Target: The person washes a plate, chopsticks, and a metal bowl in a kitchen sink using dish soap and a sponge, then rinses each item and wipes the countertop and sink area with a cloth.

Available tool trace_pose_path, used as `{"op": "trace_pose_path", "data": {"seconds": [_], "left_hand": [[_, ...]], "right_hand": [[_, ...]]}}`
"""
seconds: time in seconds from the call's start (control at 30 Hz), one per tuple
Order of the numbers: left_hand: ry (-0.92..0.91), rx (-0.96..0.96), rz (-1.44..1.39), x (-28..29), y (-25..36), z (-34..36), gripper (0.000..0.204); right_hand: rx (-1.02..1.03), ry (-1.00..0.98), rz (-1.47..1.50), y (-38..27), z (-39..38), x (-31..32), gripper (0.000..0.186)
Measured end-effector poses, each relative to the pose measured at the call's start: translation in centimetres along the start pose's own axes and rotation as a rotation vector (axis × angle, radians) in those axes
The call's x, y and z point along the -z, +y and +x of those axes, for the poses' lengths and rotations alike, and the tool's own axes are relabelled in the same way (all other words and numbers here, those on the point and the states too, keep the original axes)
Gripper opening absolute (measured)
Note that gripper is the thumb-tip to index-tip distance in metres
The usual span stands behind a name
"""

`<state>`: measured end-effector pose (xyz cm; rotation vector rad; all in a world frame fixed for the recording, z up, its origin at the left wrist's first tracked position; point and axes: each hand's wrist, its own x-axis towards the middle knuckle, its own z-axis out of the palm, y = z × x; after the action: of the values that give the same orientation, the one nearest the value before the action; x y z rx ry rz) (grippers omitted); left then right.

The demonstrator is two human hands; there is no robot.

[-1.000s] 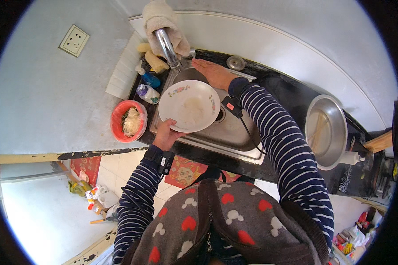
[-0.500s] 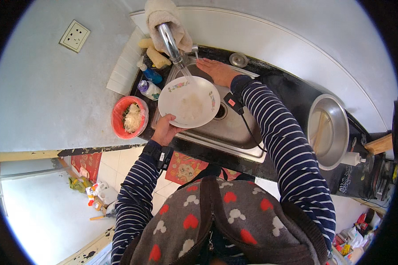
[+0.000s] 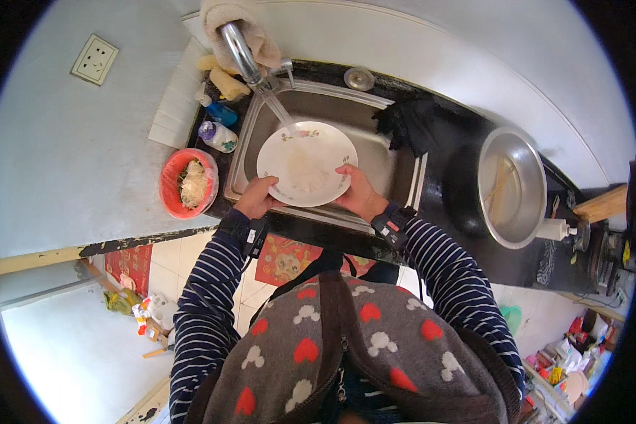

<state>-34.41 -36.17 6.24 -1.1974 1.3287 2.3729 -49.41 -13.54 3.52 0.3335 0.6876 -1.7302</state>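
A steel sink (image 3: 396, 166) sits in a dark counter (image 3: 466, 233), with a big metal pot (image 3: 510, 185) to its right, a black cloth (image 3: 408, 124) at its right rim and a red bowl (image 3: 179, 185) of scraps to its left. Over the sink a white plate (image 3: 306, 163) is held under the stream from the tap (image 3: 242, 51). The left hand (image 3: 256, 198) grips its near-left rim and the right hand (image 3: 359, 193) its right rim, fingers curled on the edge.

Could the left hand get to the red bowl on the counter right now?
Probably not at once: the left hand grips the white plate under the tap's stream. The red bowl sits close beside it, with nothing between them.
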Motion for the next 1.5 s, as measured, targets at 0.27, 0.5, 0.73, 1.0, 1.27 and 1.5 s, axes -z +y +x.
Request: {"op": "trace_pose_path", "data": {"seconds": [0.27,0.5,0.73,1.0,1.27,1.5], "left_hand": [[-0.165,-0.477,2.283,-4.4,0.1,-1.9,0.058],[-0.504,-0.528,1.399,-7.4,-2.5,-2.5,0.059],[-0.178,-0.57,2.188,0.4,1.3,0.0,0.057],[-0.462,-0.437,1.934,-4.8,-0.4,2.6,0.064],[-0.853,-0.549,1.359,-4.2,-1.4,2.6,0.07],[-0.118,-0.862,2.242,0.8,3.6,4.8,0.072]], "right_hand": [[0.091,0.121,0.025,3.6,-1.5,0.2,0.064],[0.178,0.222,-0.045,4.0,0.3,0.5,0.056],[0.316,0.226,-0.181,4.6,-2.4,-1.4,0.058],[0.277,0.321,-0.173,4.7,-2.0,-1.9,0.059],[0.281,0.337,-0.222,3.8,-0.4,-0.3,0.066],[0.32,0.315,-0.199,3.9,-0.3,-0.2,0.063]]}}
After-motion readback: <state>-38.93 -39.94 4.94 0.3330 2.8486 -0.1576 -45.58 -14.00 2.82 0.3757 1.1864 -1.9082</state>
